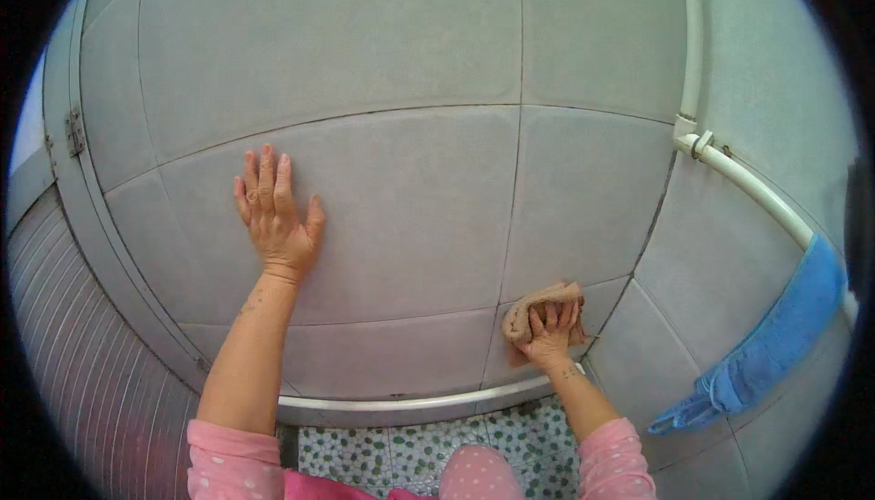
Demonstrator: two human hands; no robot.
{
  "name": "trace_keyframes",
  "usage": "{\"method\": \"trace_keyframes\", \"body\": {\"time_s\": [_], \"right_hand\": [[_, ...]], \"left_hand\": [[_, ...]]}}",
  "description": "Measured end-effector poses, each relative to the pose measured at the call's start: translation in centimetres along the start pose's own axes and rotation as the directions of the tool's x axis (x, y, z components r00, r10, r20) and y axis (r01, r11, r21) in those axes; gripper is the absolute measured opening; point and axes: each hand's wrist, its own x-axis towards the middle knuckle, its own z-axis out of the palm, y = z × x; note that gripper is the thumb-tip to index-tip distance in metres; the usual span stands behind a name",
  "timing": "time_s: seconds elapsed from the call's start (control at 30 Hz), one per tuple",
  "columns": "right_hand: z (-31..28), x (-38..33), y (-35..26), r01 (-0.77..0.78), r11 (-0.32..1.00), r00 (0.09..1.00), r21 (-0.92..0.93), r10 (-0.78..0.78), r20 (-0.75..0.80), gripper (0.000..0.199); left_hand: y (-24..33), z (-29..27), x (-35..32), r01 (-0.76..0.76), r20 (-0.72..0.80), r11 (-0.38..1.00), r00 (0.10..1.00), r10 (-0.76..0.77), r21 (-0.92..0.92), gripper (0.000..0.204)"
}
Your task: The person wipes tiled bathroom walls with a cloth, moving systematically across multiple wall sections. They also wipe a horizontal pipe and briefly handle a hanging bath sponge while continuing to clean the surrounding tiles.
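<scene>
Head view: left hand (276,216) flat and open against the grey tiled wall (401,199), fingers spread and pointing up, holding nothing; right hand (549,331) lower down and well apart, fingers clenched on a tan cloth (540,306) pressed to the tiles near the corner. A white pipe (743,181) runs above and to the right of the right hand with a blue towel (775,340) hung over it. A white pipe along the wall foot (401,402) and pebbled floor (419,450) lie below both hands; ribbed door (73,345) left of the left hand.

Tan cloth (540,307), crumpled, pressed flat against grey wall tile low near corner, partly covered.
</scene>
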Motion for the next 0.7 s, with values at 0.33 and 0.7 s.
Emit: {"method": "trace_keyframes", "body": {"time_s": [0.33,0.7], "right_hand": [[-8.8,19.7,11.4,-0.218,0.974,0.913,0.061,0.225,-0.341,0.080],[-1.2,2.6,3.4,-0.491,0.847,0.821,0.206,0.528,-0.216,0.104]], "left_hand": [[-0.2,-0.3,0.3,-0.027,-0.045,1.000,0.999,0.027,0.013,0.059],[-0.2,0.0,0.0,-0.003,-0.014,1.000,1.000,0.003,0.024,0.060]]}}
